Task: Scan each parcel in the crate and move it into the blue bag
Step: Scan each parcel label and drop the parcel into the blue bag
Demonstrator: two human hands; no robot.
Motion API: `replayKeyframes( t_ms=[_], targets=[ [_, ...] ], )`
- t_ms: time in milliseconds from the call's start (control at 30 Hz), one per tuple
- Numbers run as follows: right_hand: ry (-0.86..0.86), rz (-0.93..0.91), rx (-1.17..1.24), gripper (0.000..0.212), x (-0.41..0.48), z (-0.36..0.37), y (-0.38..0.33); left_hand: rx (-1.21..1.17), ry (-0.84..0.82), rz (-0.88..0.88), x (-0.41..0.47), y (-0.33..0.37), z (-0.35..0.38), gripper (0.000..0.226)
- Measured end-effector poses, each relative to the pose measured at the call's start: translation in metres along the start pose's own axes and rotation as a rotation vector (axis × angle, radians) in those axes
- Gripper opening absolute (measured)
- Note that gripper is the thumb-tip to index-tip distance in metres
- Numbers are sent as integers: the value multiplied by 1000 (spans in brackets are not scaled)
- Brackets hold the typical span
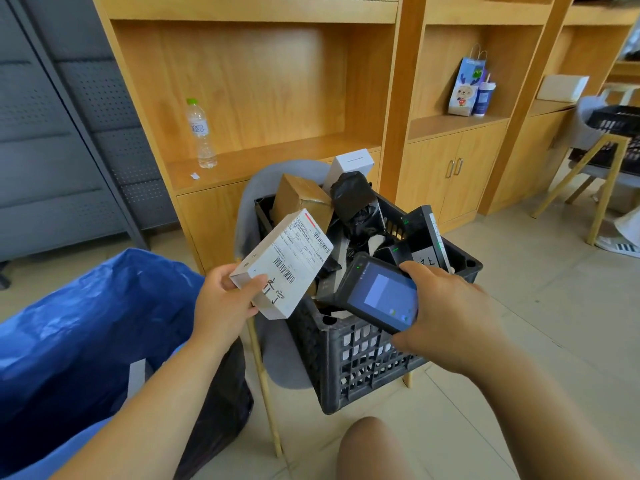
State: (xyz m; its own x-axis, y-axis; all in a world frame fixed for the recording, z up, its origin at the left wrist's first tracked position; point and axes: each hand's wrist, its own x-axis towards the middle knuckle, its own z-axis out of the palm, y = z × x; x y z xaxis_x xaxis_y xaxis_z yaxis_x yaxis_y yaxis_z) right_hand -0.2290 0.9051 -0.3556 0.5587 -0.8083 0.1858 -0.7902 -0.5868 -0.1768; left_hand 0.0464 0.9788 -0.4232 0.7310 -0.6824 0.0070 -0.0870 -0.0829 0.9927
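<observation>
My left hand [225, 303] grips a white box parcel [282, 263] by its near end, its shipping label and barcodes facing up, over the crate's left edge. My right hand [446, 313] holds a dark handheld scanner [375, 292] with a lit screen, just right of the parcel above the crate. The black slatted crate [349, 362] sits on a grey chair and holds several parcels: a brown box [303, 199], a black bag parcel [353, 195], a white box [349, 168] and a dark box [424, 233]. The open blue bag [86, 323] stands at the lower left.
Wooden shelving runs behind the crate, with a water bottle [201, 133] on the left shelf and a paper gift bag [465, 86] on the right one. A second chair carrying a black crate [613, 123] stands at the far right. My knee [370, 448] shows at the bottom.
</observation>
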Motion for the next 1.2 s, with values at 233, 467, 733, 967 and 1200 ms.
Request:
replayKeyframes(
  t_ms=[233,467,733,967,1200],
  targets=[
    [-18,-113,66,85,13,12,-49,-134,78,-108,-25,-14,-47,28],
    [-72,-252,99,93,25,26,-109,-78,304,-153,-51,-45,-138,28],
    [-83,-282,75,89,35,32,-134,-27,465,-206,-15,-47,-199,46],
    [-95,-176,68,96,39,30,-101,155,168,-237,-2,-47,-155,15],
    [-67,-28,87,91,44,19,-34,79,-86,-226,16,-10,-52,4]
  ],
)
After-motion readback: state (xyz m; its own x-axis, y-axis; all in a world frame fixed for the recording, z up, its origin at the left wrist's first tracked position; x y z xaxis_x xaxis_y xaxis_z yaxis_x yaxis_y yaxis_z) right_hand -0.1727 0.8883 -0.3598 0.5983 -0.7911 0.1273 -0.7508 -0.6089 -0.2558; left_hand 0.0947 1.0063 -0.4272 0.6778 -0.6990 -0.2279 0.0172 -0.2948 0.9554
